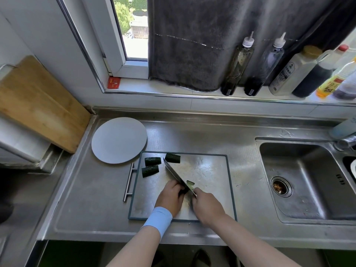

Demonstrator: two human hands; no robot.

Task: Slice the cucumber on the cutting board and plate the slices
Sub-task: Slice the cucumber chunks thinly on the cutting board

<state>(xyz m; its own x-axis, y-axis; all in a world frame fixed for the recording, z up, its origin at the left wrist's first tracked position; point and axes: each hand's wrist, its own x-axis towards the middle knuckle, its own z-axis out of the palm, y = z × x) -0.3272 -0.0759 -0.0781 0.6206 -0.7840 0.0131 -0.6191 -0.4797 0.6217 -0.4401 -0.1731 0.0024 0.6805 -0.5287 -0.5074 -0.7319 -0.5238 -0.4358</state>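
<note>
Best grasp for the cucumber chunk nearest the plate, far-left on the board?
Take the cucumber chunk across its short width, pinching the two long skin sides from above. It lies flat with its length running left-right and open board around it. Come from the left, since the knife tip sits just to its right.

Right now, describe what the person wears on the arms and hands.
Both hands are bare, with no gloves, rings or watch visible. The left hand has a light blue fabric wristband wrapped around the wrist, snug and plain, with no markings. The right hand and its forearm carry nothing. No sleeves reach either forearm in view.
</note>
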